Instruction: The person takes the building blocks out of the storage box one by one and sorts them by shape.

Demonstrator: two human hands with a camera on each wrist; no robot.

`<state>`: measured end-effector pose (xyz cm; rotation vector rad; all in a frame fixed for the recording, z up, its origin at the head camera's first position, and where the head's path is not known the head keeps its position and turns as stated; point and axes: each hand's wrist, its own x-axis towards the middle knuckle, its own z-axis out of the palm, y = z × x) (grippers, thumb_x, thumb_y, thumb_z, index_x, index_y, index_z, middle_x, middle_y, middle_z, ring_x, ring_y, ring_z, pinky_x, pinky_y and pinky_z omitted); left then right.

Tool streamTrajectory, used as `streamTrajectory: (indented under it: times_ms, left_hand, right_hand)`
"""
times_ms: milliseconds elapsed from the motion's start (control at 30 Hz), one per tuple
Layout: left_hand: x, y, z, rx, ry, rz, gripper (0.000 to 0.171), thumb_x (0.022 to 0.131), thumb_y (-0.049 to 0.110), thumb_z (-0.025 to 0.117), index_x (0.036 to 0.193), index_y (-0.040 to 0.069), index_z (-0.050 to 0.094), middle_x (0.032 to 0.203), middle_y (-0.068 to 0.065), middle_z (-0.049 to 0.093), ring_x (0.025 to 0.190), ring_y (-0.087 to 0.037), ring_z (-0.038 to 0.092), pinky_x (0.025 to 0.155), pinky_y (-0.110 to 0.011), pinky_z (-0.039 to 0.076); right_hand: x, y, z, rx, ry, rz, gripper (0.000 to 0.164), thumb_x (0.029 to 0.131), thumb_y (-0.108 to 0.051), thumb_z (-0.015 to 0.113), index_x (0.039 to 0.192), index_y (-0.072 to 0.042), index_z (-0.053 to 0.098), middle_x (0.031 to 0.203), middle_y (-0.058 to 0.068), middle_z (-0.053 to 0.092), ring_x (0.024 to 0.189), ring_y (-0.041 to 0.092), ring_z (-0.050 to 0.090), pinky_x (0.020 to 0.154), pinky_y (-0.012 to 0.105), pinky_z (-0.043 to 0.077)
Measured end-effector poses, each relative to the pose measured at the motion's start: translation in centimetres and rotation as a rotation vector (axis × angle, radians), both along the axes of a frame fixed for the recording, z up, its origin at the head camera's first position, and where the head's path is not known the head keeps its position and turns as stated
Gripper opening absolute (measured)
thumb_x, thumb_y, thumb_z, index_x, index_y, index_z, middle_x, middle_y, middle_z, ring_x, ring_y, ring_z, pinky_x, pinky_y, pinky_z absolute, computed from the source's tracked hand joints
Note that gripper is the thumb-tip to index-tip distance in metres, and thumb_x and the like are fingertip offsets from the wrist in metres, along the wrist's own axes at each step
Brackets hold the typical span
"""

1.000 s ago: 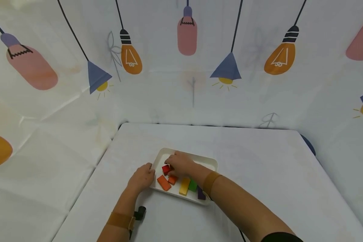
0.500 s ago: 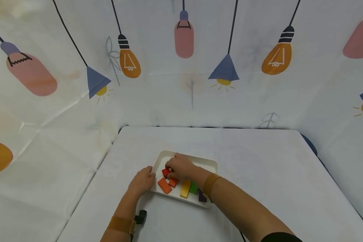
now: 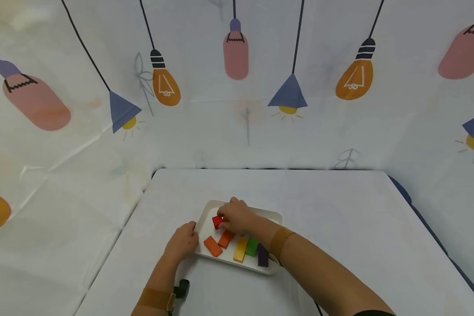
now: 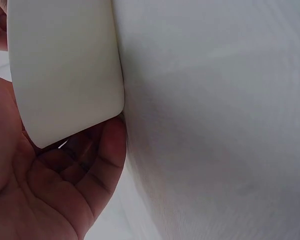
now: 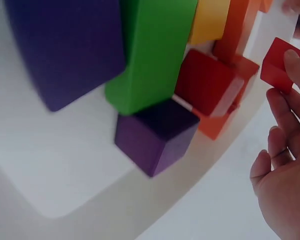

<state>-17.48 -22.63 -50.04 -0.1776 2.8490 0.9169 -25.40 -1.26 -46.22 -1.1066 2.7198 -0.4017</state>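
My right hand (image 3: 238, 217) pinches a small red block (image 5: 276, 64) between thumb and fingertips, over the left part of a white rectangular tray (image 3: 266, 213). In the right wrist view another red block (image 5: 202, 82) sits among the blocks in the tray. My left hand (image 3: 182, 240) grips the tray's left side; in the left wrist view its fingers (image 4: 107, 160) curl at the lower corner of the tray wall. Two orange blocks (image 3: 213, 246) lie nearest the left hand, one beside the other.
Along the tray's near side lie a yellow block (image 3: 240, 249), a green block (image 3: 252, 246) and a dark purple block (image 3: 263, 256). A smaller purple block (image 5: 157, 137) shows in the right wrist view. The tray stands on a white table (image 3: 339, 228) before a lamp-patterned curtain (image 3: 205, 131).
The right hand and its red block have risen slightly relative to the tray. The left hand stays at the tray's side. The head view has shifted a little.
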Motion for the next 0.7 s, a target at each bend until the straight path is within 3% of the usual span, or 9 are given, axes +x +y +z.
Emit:
streamTrajectory:
  times_ms: [167,467,700]
  left_hand:
    - [-0.3,0.2,0.3,-0.007,0.012,-0.014,0.041,0.107,0.007,0.052,0.143,-0.011,0.056,0.134,-0.025,0.066,0.102,-0.031,0.062,0.099,-0.058,0.055]
    - [-0.3,0.6,0.1,-0.027,0.010,-0.050,0.041,0.106,0.005,0.049,0.142,-0.013,0.055,0.135,-0.029,0.063,0.105,-0.033,0.063,0.099,-0.059,0.054]
    - [0.2,0.5,0.1,-0.029,-0.001,-0.053,0.046,0.107,0.004,0.045,0.148,-0.015,0.048,0.144,-0.035,0.056,0.128,-0.045,0.059,0.108,-0.064,0.047]
  right_hand:
    - [-0.4,1.6,0.9,0.003,-0.011,-0.049,0.042,0.099,-0.042,0.077,0.134,-0.019,0.073,0.117,-0.007,0.072,0.102,0.015,0.049,0.087,0.031,0.046]
    - [-0.2,5.2,1.6,-0.043,-0.018,-0.120,0.039,0.101,-0.037,0.077,0.133,-0.015,0.074,0.122,-0.002,0.073,0.104,0.018,0.049,0.089,0.035,0.046]
    - [-0.3,7.0,1.5,-0.049,-0.006,-0.143,0.038,0.101,-0.036,0.076,0.133,-0.015,0.075,0.123,-0.002,0.074,0.105,0.018,0.050,0.090,0.036,0.046]
